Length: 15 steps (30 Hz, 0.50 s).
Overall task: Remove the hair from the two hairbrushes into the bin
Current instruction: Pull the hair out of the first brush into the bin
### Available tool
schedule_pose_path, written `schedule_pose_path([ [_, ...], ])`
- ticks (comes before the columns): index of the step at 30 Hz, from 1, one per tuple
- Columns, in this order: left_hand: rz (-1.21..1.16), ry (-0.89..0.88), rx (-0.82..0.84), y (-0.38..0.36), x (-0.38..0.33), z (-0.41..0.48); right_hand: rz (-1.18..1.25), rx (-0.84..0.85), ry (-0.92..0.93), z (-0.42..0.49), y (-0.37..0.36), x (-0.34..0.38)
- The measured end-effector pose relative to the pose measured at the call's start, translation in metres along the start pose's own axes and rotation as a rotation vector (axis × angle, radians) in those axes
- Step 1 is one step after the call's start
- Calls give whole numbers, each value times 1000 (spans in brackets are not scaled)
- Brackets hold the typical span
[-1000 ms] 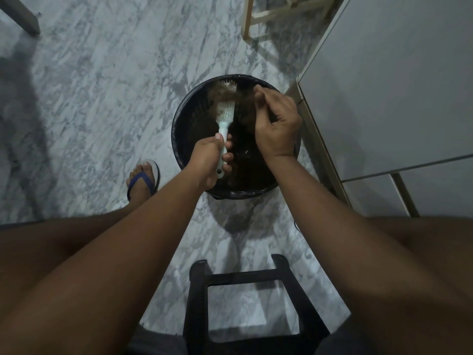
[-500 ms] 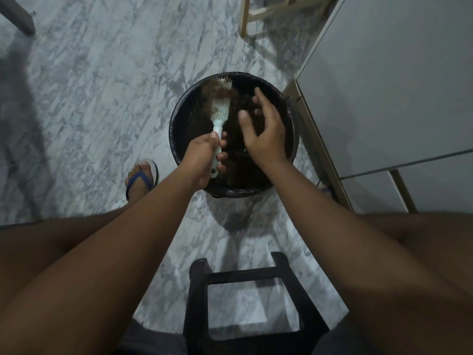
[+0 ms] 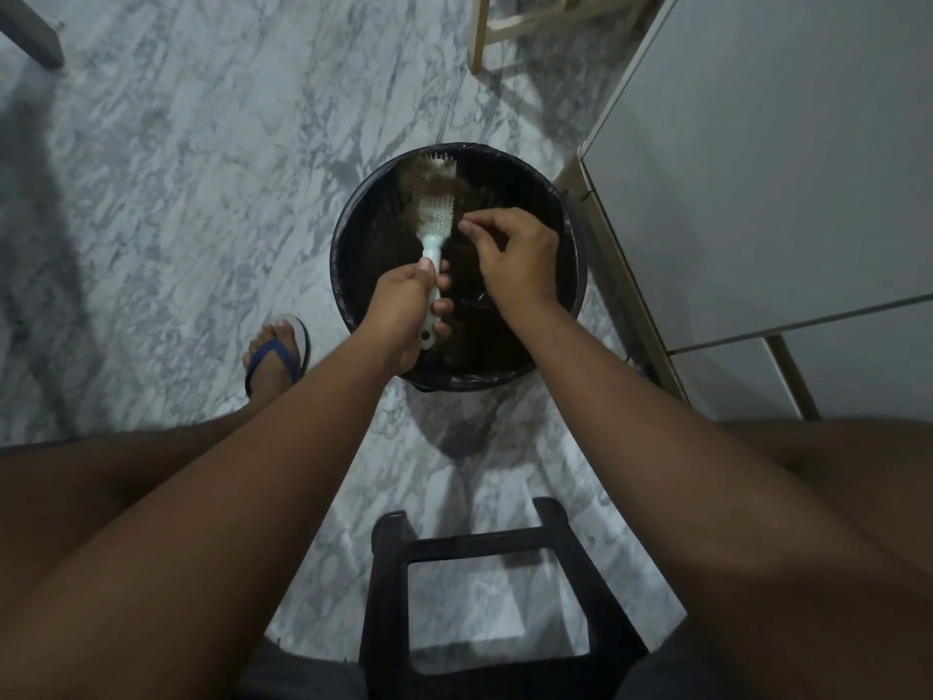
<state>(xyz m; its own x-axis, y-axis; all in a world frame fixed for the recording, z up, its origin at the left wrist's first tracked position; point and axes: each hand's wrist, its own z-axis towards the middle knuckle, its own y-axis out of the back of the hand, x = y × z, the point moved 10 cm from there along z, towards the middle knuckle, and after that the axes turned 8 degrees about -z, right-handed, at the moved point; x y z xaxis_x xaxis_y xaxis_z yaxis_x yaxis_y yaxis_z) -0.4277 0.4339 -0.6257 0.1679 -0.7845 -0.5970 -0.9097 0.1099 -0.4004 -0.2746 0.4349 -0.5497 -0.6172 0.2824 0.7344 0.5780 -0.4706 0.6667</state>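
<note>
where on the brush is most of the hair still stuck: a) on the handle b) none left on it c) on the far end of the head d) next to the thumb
c: the brown hair clumps on the far end of the brush, away from the left hand gripping the handle.

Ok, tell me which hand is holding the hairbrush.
The left hand: it is wrapped around the handle of the hairbrush over the bin. The right hand is beside the bristles, fingers pinched, not gripping the brush.
</note>
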Motion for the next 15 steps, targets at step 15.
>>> schedule_pose_path([
  [15,-49,28,-238,33,10,0,60,-481,296,17,93,58],
])
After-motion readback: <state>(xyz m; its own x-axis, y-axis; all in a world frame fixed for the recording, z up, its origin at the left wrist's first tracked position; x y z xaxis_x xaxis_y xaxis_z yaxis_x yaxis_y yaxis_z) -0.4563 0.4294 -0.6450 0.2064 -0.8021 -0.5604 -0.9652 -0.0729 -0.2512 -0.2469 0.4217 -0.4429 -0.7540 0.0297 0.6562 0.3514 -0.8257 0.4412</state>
